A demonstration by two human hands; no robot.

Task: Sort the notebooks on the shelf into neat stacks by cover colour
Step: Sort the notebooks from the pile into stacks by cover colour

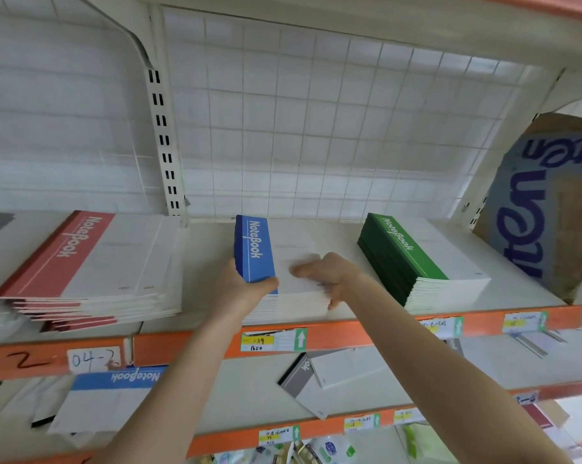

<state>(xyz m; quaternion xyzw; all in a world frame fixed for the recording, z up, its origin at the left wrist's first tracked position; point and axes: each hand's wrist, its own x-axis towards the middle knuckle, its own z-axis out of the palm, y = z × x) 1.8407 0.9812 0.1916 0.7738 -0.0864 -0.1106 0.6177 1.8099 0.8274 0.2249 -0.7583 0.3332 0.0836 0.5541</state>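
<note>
We clamp the blue stack [255,249] between both hands: our left hand [244,291] grips its spine corner and our right hand [328,276] holds the white side, thumb on top, probably to square the edges. The fanned red stack [82,262] lies to their left, the tidy green stack [416,259] to their right, all on one shelf [209,259].

Cardboard box [550,209] w/ blue print far rt; price tag [273,340] w/ green arrow front-center; wire grid [316,128] behind.

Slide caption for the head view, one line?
Left hand and right hand hold the blue notebook stack, between a fanned red stack and a neat green stack.
</note>
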